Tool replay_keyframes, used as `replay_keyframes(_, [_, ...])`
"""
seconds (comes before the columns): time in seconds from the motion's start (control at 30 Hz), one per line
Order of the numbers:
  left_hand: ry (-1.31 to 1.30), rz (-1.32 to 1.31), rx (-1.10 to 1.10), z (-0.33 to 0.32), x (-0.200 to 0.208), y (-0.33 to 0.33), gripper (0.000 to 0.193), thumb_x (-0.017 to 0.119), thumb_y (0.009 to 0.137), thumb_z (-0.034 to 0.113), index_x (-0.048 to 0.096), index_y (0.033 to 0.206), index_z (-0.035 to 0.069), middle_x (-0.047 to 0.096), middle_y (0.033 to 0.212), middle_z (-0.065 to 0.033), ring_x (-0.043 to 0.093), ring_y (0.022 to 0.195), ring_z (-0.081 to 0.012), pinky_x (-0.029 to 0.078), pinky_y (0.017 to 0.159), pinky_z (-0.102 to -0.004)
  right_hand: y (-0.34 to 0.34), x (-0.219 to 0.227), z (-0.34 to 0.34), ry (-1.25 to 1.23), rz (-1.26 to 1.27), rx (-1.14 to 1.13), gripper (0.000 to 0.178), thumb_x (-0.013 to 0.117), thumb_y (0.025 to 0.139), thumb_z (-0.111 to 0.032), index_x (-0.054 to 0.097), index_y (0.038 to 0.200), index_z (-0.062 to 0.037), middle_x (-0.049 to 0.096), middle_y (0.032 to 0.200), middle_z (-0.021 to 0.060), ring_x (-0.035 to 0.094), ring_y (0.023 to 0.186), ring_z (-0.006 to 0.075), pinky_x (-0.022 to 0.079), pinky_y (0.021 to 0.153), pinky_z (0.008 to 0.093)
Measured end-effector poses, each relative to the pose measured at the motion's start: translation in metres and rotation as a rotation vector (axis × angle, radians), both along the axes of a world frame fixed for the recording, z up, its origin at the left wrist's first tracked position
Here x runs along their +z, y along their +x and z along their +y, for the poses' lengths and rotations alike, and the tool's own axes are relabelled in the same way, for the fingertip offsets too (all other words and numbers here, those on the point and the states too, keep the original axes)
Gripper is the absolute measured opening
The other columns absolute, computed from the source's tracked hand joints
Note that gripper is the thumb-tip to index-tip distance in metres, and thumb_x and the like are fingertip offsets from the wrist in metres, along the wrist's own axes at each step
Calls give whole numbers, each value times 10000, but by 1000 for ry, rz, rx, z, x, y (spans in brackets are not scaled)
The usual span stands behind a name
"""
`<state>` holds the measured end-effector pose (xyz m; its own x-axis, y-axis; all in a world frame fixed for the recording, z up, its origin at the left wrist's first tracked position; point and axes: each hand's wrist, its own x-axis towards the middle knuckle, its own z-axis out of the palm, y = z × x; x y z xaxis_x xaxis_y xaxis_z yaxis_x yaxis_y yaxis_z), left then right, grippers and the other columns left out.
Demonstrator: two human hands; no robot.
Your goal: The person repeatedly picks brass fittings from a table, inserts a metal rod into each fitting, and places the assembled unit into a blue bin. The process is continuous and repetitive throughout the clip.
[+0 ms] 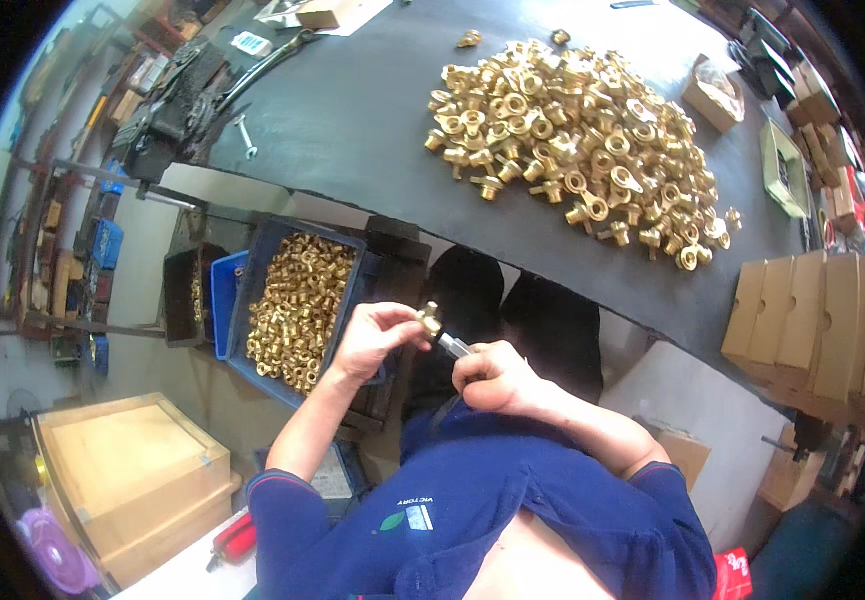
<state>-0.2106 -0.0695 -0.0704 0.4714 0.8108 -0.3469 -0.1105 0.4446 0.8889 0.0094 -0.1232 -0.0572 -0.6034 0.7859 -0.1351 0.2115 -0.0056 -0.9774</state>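
Pinched between the thumb and fingers of my left hand [381, 338] is a small brass fitting [431, 318]. My right hand [499, 378] is closed around a short silver-grey tool [455, 346], and its tip meets or nearly meets the lower end of the fitting. My fingers hide most of that tool, so its exact kind cannot be made out. Both hands are in front of my body, short of the table's near edge. A blue bin [357, 262] full of brass pieces [303, 310] stands just left of my left hand.
A large heap of brass fittings [573, 140] lies on the dark table [353, 130]. A wrench [246, 138] and a vise [168, 115] are at its left end. Cardboard boxes [793, 310] line the right side. A wooden box [133, 460] stands at lower left.
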Motion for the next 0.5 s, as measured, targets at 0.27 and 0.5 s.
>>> replay_keyframes(0.27, [63,86,-135,-1,15,49,135,621,798,12,628,923,-38,644,828,-69,595,697,-110,497,655,-233,20,-10,-13,349,-233,-169,95,531,650,-165,582,649,-85,518,596,109,516,548,252,399,499,364])
replay_keyframes(0.5, [145,13,-196,22,21,65,118,601,801,-7,633,910,-37,647,818,-81,600,693,-115,501,653,-234,29,-18,-5,-902,1096,-310,97,466,600,4,552,588,47,437,527,77,347,418,103,238,365,227])
